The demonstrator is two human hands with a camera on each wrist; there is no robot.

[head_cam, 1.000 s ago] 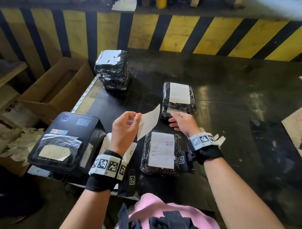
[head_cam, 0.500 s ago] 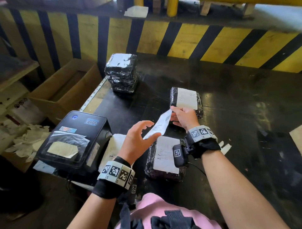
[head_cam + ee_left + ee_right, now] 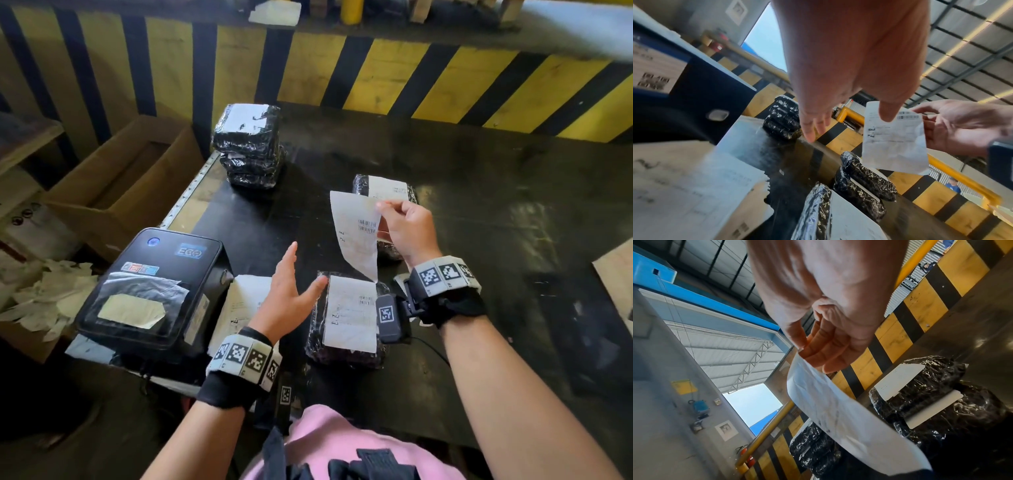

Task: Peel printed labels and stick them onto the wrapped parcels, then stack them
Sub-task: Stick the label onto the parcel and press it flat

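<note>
My right hand [image 3: 381, 206] pinches the top edge of a peeled white label [image 3: 356, 233] between thumb and fingers, so the label hangs in the air above the table. The left hand [image 3: 301, 274] is open with straight fingers, just left of the label, and holds nothing. Under the label lies a black wrapped parcel [image 3: 349, 318] with a label stuck on it. A second labelled parcel [image 3: 387, 188] lies beyond my right hand, partly hidden by it. In the right wrist view the label [image 3: 849, 415] curves down from my fingers [image 3: 824, 350].
A stack of wrapped parcels [image 3: 250, 150] stands at the table's far left. A black label printer [image 3: 154, 291] sits at the near left with printed labels [image 3: 243, 301] coming out. Off the table's left edge are a cardboard box [image 3: 113, 185] and crumpled backing paper [image 3: 44, 294].
The label passed from my left hand to my right. The left hand let go and opened; the right left the far parcel and lifted the label upright.
</note>
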